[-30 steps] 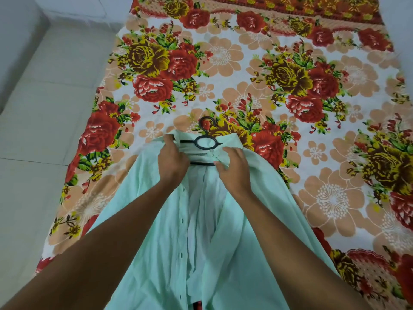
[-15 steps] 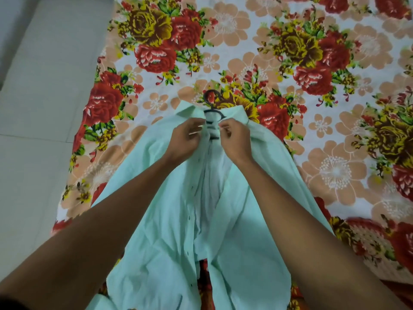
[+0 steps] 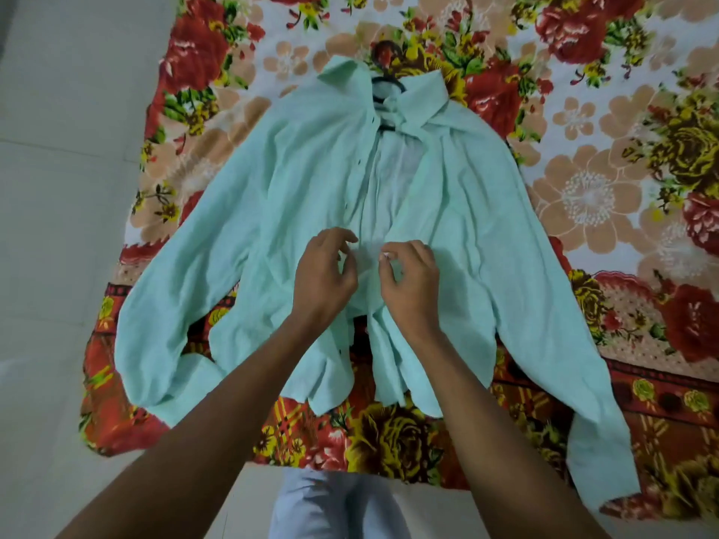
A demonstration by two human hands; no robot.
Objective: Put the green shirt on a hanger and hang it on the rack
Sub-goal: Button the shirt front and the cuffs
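Single head-worn wide-angle view, looking steeply down from above, close enough that both forearms enter from the lower edge. Bedsheet point(image 3: 583, 180) fills centre and right of frame; floor point(image 3: 70, 188) runs down the left edge. Edges show wide-angle curvature.

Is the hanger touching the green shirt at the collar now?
Touching. The head view shows the black hanger passing inside the collar of the green shirt, its hook sticking out above onto the floral sheet.
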